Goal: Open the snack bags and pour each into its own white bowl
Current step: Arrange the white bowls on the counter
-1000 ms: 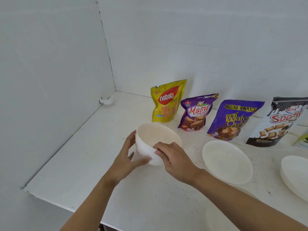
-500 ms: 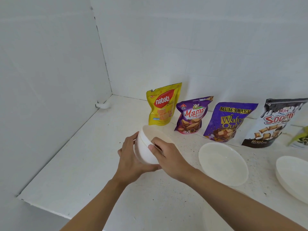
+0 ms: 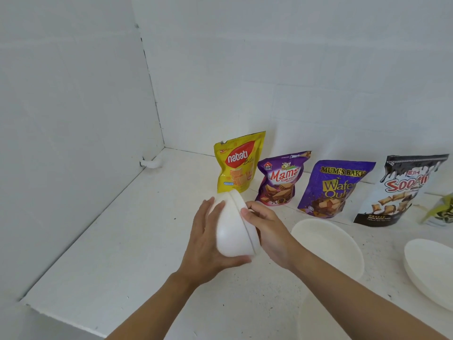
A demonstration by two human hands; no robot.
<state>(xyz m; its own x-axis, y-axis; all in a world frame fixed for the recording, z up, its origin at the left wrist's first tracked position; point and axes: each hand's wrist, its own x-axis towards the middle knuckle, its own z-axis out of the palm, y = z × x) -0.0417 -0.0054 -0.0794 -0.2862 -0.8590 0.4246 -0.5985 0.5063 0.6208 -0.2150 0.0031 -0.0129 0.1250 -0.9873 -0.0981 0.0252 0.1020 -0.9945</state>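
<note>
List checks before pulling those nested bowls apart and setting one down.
1. Left hand cups the held bowls at the base: ok.
2. Right hand grips the rim: ok.
3. Bowls separated: not ok, a seam shows them nested.
4. Bowls level: not ok, they are tipped on their side, off the counter.
5. Bare counter left of the hands for set-down: ok.
6. One bowl per bag: cannot tell. The nabati bag shows in full, but the frame edge cuts off the green bag.
</note>
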